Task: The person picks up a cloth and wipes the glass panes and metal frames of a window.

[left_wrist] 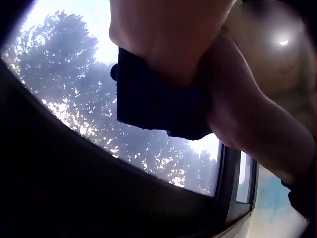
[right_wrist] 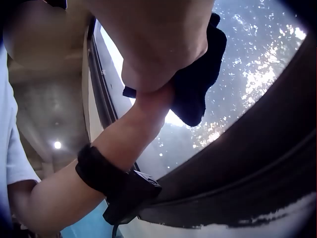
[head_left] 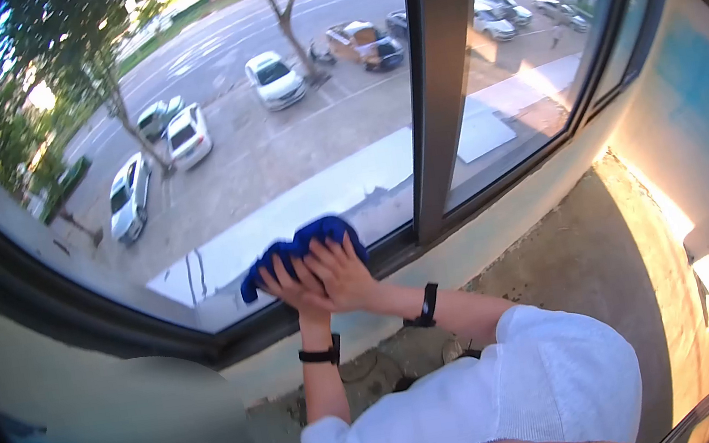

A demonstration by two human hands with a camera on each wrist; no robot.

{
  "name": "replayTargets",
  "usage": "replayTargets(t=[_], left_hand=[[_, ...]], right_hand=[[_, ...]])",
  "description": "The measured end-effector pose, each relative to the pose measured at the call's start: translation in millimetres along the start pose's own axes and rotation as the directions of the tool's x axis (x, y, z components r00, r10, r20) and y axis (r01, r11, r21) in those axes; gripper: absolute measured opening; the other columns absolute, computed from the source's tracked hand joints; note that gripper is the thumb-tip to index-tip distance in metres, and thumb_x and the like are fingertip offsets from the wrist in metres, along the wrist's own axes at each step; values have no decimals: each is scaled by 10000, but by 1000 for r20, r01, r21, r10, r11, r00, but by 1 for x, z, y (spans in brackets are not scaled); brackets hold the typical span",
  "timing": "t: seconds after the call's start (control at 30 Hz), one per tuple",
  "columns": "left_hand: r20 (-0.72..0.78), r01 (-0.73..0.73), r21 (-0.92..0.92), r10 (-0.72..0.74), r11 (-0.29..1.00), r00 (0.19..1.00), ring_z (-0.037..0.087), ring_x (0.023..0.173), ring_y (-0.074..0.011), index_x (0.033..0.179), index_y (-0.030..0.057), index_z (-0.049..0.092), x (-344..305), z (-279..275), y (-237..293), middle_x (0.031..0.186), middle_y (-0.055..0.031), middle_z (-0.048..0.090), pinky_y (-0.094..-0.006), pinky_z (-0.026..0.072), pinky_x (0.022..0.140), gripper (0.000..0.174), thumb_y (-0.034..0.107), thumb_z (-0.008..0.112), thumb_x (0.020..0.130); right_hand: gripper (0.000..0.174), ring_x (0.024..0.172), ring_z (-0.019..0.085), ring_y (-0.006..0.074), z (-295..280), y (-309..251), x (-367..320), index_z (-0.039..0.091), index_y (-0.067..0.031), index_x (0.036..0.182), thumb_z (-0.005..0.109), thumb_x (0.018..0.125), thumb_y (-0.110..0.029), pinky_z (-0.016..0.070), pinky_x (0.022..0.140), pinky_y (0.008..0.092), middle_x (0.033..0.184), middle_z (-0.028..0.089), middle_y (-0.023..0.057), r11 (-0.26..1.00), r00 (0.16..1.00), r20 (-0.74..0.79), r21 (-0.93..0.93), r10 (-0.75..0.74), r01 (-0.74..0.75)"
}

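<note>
A dark blue cloth [head_left: 320,231] lies bunched against the window glass [head_left: 348,177], low in the pane near the bottom frame. My left hand [head_left: 294,290] presses on its lower left part with fingers extended. Beside it, my right hand [head_left: 344,275] pushes on the cloth with spread fingers, its heel overlapping the left hand. In the left wrist view the cloth [left_wrist: 158,101] hangs flat-edged below the left hand [left_wrist: 163,34]. The right wrist view shows the cloth [right_wrist: 205,74] beyond the right hand [right_wrist: 163,44]; both palms are hidden.
A dark upright frame bar [head_left: 445,91] divides the window to the right of the hands. The dark bottom frame [head_left: 265,329] runs just below them, above a pale wall [head_left: 275,368]. Outside are parked cars [head_left: 276,78] and trees [head_left: 92,59]. Each wrist wears a black band [head_left: 427,305].
</note>
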State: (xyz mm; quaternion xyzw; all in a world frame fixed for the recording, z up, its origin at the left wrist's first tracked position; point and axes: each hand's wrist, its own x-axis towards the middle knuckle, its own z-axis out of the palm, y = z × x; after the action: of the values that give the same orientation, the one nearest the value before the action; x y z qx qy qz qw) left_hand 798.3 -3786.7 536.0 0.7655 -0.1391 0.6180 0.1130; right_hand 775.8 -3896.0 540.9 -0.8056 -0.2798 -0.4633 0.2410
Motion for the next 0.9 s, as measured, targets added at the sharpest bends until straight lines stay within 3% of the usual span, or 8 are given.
replayTargets(t=[0.17, 0.3, 0.43, 0.63, 0.67, 0.7, 0.83, 0.9], left_hand=[[1, 23, -116, -23, 993, 1000, 454, 1234, -422, 1226, 121, 493, -16, -12, -6, 1288, -174, 505, -611, 360, 998, 342, 274, 623, 949], [1, -127, -167, 129, 978, 992, 504, 1129, -355, 1100, 121, 490, 18, -25, -15, 1186, -138, 532, -523, 408, 891, 271, 259, 650, 932], [-51, -171, -283, 164, 944, 985, 521, 1120, -376, 1123, 105, 478, 68, -26, 6, 1195, -156, 520, -536, 424, 918, 306, 252, 667, 933], [-320, -198, -363, 78, 910, 944, 479, 1248, -492, 1250, 133, 475, 134, -46, 145, 1310, -189, 471, -618, 425, 1021, 409, 248, 695, 925], [-235, -173, -333, 96, 927, 967, 447, 1285, -516, 1242, 130, 512, 134, -53, 166, 1329, -196, 469, -641, 403, 1049, 372, 280, 675, 943], [-288, -240, -353, 139, 904, 947, 393, 1351, -497, 1300, 119, 539, 137, -46, 188, 1395, -197, 460, -663, 334, 1095, 536, 430, 709, 899], [-309, -370, -439, 249, 818, 918, 432, 1323, -507, 1250, 126, 597, 162, 14, 271, 1345, -195, 537, -616, 379, 1084, 385, 267, 707, 910], [-264, -381, -460, 286, 802, 921, 465, 1335, -450, 1197, 123, 658, 200, 41, 316, 1385, -184, 549, -491, 478, 1017, 399, 93, 717, 804]], right_hand=[[775, 1383, 374, 441, -7, -19, -15, 403, -21, 1417, 664, 883, -519, 180, 1155, 623, 1520, 379, 234, 995, 997, 53, 81, 61, -65], [804, 1423, 329, 444, -40, -27, 6, 376, -16, 1422, 699, 866, -498, 165, 1173, 612, 1519, 370, 237, 971, 993, 36, 208, 112, -117], [810, 1430, 314, 452, -74, -21, 27, 364, -10, 1426, 708, 864, -482, 175, 1183, 592, 1530, 345, 249, 954, 995, 18, 283, 103, -104], [771, 1363, 416, 405, -172, 18, 32, 559, -3, 1296, 770, 771, -527, 174, 1157, 649, 1457, 464, 213, 990, 921, -385, 96, -60, 105], [698, 1283, 491, 389, -190, 34, 25, 645, -29, 1189, 788, 734, -538, 232, 1120, 663, 1402, 521, 193, 987, 907, -412, 92, -80, 129], [660, 1233, 524, 413, -208, 53, 18, 659, -37, 1173, 781, 749, -527, 290, 1078, 651, 1376, 539, 196, 979, 893, -434, 95, -122, 180], [729, 1302, 456, 448, -274, 145, 7, 616, -24, 1255, 779, 759, -533, 282, 1078, 642, 1484, 406, 244, 989, 915, -393, 76, -86, 125], [801, 1360, 396, 467, -304, 191, 20, 548, -31, 1340, 777, 764, -538, 211, 1113, 653, 1536, 323, 262, 995, 930, -368, 94, -1, 38]])
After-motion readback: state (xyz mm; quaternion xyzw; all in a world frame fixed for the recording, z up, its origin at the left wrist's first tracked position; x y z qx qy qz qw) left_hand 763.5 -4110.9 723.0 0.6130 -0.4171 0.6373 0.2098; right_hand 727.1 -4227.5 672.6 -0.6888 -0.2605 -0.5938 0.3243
